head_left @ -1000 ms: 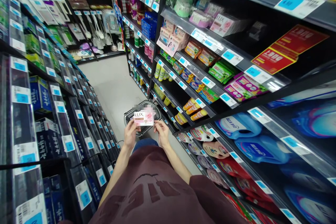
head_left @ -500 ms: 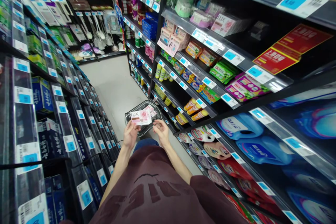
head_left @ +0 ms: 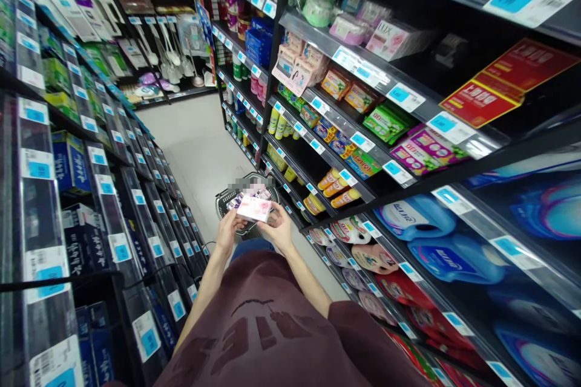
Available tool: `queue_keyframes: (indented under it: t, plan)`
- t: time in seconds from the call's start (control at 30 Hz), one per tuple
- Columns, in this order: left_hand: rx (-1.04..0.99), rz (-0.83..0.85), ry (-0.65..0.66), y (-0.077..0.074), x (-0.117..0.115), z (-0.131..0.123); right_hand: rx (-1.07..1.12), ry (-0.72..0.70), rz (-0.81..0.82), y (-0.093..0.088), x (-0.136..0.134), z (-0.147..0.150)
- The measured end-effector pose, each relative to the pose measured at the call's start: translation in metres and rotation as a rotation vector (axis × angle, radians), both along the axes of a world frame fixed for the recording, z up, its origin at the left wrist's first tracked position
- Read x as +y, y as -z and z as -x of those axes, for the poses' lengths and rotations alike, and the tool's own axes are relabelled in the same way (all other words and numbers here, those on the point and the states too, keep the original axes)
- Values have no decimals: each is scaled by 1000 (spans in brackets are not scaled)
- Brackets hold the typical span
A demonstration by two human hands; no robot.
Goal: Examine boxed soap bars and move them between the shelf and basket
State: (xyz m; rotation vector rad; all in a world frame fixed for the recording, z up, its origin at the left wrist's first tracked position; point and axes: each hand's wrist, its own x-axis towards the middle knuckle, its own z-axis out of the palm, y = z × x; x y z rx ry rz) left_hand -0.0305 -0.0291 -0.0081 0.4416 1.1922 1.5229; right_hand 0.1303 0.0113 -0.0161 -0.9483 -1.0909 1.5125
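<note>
The left hand (head_left: 229,231) gripped the left end of the box (head_left: 254,208) between thumb and fingers, and the right hand (head_left: 278,228) held its right end in a similarly narrow grip. The box was between them, partly covering the basket (head_left: 219,204) in this view. Packs (head_left: 236,198) lay in the basket, some blurred. A stocked rack (head_left: 297,25) stood to the right.

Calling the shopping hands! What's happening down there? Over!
Left hand, right hand: both gripping box. Pink-and-white box: off the shelves. In the way: box and hands partly hide basket.
</note>
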Motion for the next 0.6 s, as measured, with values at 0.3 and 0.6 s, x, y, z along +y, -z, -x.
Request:
queue_keyframes:
  t: [0.3, 0.6]
  plan:
    - [2, -53, -2, -12, -2, -2, 22, 8, 101, 5, 3, 3]
    - [26, 20, -67, -5, -1, 0, 24, -54, 208, 2, 3, 5]
